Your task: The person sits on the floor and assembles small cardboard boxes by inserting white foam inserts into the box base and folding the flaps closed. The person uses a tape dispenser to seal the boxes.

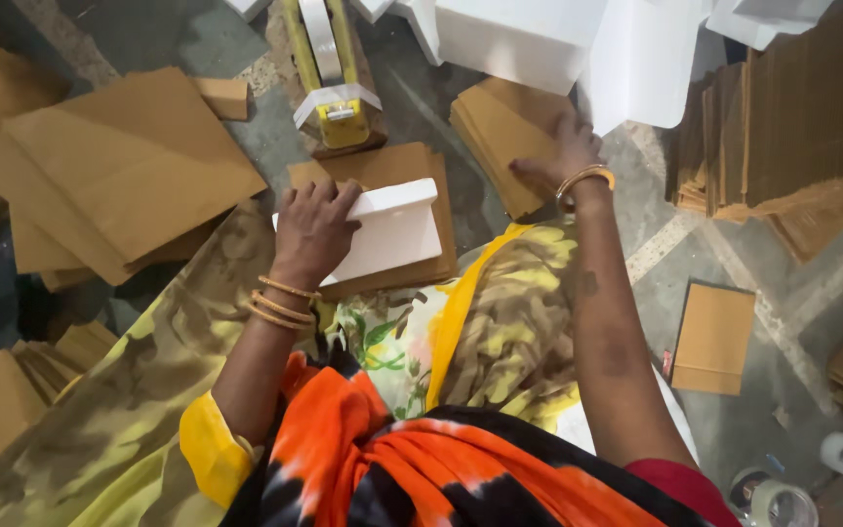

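Left hand: my left hand (pixel 312 229) pressed flat on the white foam block (pixel 392 232).
Right hand: my right hand (pixel 563 156) lay open-fingered on the cardboard stack (pixel 500 137).

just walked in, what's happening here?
A person sits on the floor among cardboard. Their left hand presses a white foam block onto a brown cardboard sheet in front of them. Their right hand rests on a stack of cardboard pieces further out. A yellow tape dispenser lies just beyond.
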